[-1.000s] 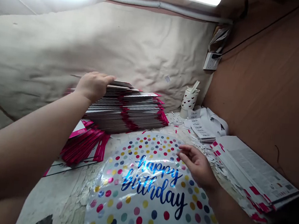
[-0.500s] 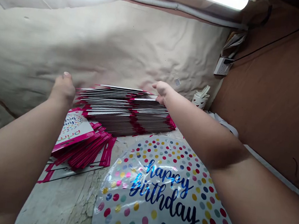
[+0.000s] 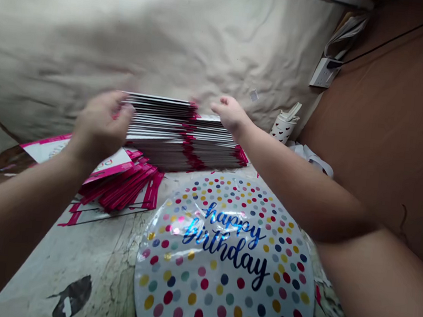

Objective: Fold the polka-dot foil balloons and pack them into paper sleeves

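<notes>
My left hand (image 3: pixel 104 122) is closed on the left end of the upper part of a tall stack of flat white cards with pink edges (image 3: pixel 157 135), thumb at the front. The fingers behind are blurred. Near the upper right end of the stack is my right hand (image 3: pixel 231 115), its fingers curled in. Whether it grips anything is hidden. A fanned pile of pink-edged printed cards (image 3: pixel 129 182) lies below my left wrist. In front, a round dotted foil balloon (image 3: pixel 202 283) lies flat, lettered "happy birthday".
Behind the stack rises a wrinkled pale covering (image 3: pixel 193 40). A white cup with small hearts (image 3: pixel 282 128) stands at the back right, under a wall socket (image 3: pixel 325 72). A dark torn scrap (image 3: pixel 72 299) is on the worn white tabletop (image 3: pixel 45 262).
My left hand has come in from beside the stack and closed on its left end. My right hand's fingers have curled in. The upper cards look more even, and the view has tilted down.
</notes>
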`<state>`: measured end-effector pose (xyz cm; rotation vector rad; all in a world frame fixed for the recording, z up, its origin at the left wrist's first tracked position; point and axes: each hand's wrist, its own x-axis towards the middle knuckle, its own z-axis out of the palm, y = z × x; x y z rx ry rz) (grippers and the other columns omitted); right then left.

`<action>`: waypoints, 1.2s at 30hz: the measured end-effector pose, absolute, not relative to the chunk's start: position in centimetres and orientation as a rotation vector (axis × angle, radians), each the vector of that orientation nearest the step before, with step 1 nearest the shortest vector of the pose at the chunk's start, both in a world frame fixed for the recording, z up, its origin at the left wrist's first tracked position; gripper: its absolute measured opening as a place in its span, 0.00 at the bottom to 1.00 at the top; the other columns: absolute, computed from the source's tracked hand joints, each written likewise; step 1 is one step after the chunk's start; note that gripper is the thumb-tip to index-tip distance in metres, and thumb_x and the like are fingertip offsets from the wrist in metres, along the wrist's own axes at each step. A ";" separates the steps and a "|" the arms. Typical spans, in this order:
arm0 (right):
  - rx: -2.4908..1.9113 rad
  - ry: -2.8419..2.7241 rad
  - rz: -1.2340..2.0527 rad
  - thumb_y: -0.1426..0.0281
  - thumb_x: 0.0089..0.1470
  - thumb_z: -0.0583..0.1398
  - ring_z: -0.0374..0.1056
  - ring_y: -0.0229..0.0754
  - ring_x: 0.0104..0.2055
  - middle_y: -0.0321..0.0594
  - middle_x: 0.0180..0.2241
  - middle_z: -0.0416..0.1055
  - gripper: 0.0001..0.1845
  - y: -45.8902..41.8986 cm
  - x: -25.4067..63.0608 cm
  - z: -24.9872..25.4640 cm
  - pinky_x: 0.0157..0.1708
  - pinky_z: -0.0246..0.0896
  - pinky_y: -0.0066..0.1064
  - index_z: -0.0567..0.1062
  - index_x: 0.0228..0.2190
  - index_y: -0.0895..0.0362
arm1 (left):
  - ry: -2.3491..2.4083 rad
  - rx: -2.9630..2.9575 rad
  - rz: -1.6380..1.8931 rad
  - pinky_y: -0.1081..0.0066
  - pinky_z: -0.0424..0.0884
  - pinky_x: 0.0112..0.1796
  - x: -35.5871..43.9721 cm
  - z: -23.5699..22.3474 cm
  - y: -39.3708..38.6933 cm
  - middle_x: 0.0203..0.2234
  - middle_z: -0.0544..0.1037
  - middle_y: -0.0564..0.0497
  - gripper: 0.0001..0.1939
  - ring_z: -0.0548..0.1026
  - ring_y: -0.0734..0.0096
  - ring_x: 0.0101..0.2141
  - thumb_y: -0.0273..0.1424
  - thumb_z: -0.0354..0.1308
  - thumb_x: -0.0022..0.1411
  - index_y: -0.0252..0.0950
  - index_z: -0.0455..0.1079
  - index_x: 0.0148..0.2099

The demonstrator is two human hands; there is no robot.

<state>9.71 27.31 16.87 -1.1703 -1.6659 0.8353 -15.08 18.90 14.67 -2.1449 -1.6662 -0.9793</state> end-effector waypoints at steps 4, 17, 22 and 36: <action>-1.074 -2.638 0.858 0.65 0.54 0.56 0.62 0.50 0.53 0.50 0.52 0.66 0.22 15.6 17.3 9.6 0.54 0.54 0.45 0.69 0.49 0.61 | -1.383 -2.772 -0.602 0.70 0.69 0.47 -7.3 5.2 6.1 0.51 0.72 0.52 0.19 0.71 0.68 0.48 0.40 0.49 0.61 0.42 0.67 0.52; -0.558 -2.585 0.094 0.79 0.54 0.50 0.69 0.51 0.48 0.54 0.44 0.73 0.18 -6.3 24.2 -4.8 0.44 0.68 0.43 0.71 0.45 0.65 | -0.823 -2.813 -0.528 0.62 0.72 0.44 -0.3 -5.6 -9.2 0.44 0.76 0.41 0.19 0.72 0.58 0.45 0.22 0.45 0.61 0.30 0.65 0.53; -0.678 -2.395 0.585 0.76 0.53 0.52 0.70 0.41 0.45 0.43 0.40 0.75 0.15 -5.5 24.4 -4.0 0.44 0.67 0.32 0.73 0.41 0.58 | -1.016 -2.995 -0.678 0.70 0.71 0.32 0.8 -4.0 -8.1 0.31 0.77 0.46 0.16 0.73 0.67 0.32 0.23 0.42 0.62 0.34 0.70 0.43; -1.110 -2.507 1.046 0.62 0.50 0.61 0.65 0.40 0.34 0.40 0.32 0.70 0.13 -2.9 22.4 -0.6 0.34 0.60 0.29 0.72 0.35 0.57 | -2.236 -3.299 -0.136 0.73 0.62 0.27 2.2 0.5 -2.7 0.24 0.72 0.52 0.10 0.70 0.69 0.27 0.37 0.48 0.58 0.37 0.65 0.32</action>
